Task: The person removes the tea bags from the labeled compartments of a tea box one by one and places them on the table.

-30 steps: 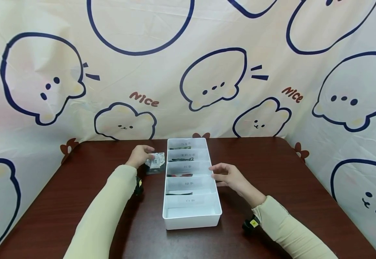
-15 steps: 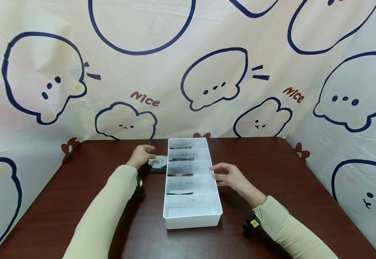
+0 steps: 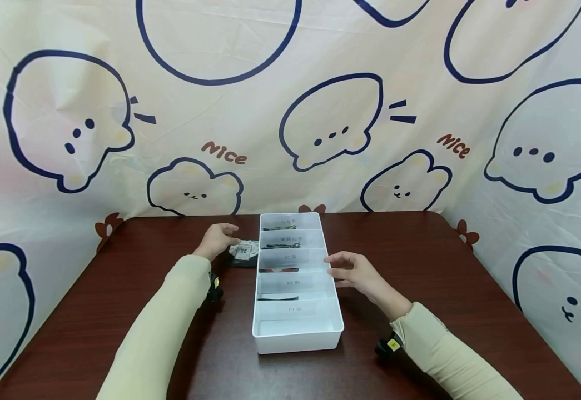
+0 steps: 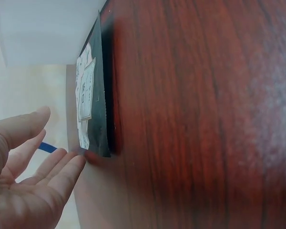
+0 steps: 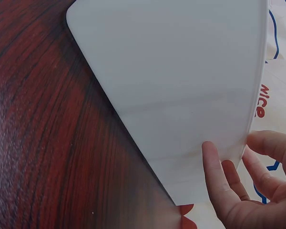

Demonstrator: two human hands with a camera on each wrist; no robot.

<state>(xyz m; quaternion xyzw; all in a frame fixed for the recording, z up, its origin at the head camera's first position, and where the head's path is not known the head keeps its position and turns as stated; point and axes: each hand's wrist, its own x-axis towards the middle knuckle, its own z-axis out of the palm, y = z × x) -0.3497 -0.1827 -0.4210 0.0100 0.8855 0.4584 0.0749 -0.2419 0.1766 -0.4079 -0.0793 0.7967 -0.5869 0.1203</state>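
Observation:
A dark tea packet with a white label [image 3: 243, 251] lies on the table, close against the left side of a long white divided box [image 3: 297, 344]. My left hand [image 3: 216, 242] is just left of the packet, fingers loosely extended and nothing in them. In the left wrist view the fingertips [image 4: 81, 160] come near the packet's corner; whether they touch it I cannot tell. On the other side, my right hand [image 3: 360, 275] rests its fingertips lightly against the box's right rim and outer wall. Their contact also shows on the white wall [image 5: 181, 86] in the right wrist view.
Labelled compartments run along the box. Several hold packets, such as the green ones [image 3: 279, 228] at the far end and the red one [image 3: 278, 270] in the middle. Behind the brown table [image 3: 420, 250] hangs a printed cloth [image 3: 250, 111].
One second ago the packet was tilted up by my left fingers. It has since dropped flatter and slid right toward the box, out of the fingers. The right hand has stayed put.

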